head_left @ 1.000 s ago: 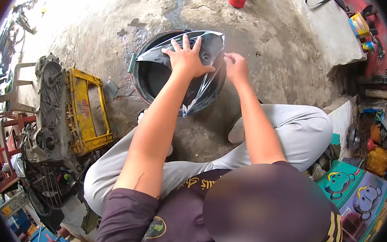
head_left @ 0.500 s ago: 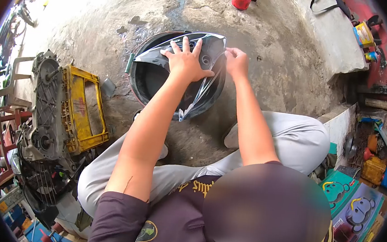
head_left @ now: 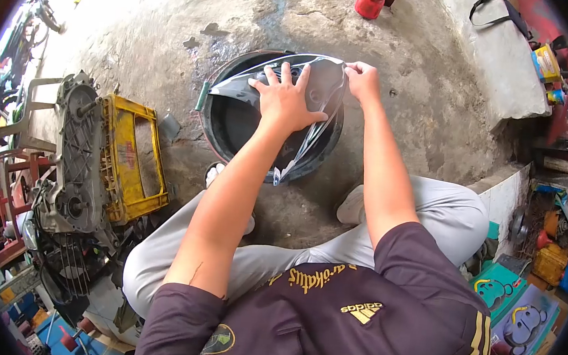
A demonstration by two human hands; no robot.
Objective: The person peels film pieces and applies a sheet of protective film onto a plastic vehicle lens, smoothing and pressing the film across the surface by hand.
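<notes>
A dark, glossy curved panel point(head_left: 237, 88), which looks like a motorcycle body panel, lies across a round black tub point(head_left: 213, 125) on the floor. Clear, shiny film point(head_left: 329, 91) covers its right part, with wrinkled edges running down to a crumpled tip near the tub's front rim. My left hand point(head_left: 286, 101) is spread flat on the panel, fingers apart, thumb pointing right. At the panel's upper right corner my right hand point(head_left: 363, 80) pinches the film's edge between thumb and fingers. My palm hides part of the panel's middle.
On the left stand a yellow crate point(head_left: 128, 165) and a metal engine casing point(head_left: 78, 151). A red container point(head_left: 370, 3) sits on the concrete at the back. To the right are a concrete slab point(head_left: 499, 68) and a green box point(head_left: 497, 284). My bent legs flank the tub.
The whole view has shifted, so the tub and panel appear slightly lower and farther right. My left hand stays flat on the panel and my right hand keeps its pinch at the corner.
</notes>
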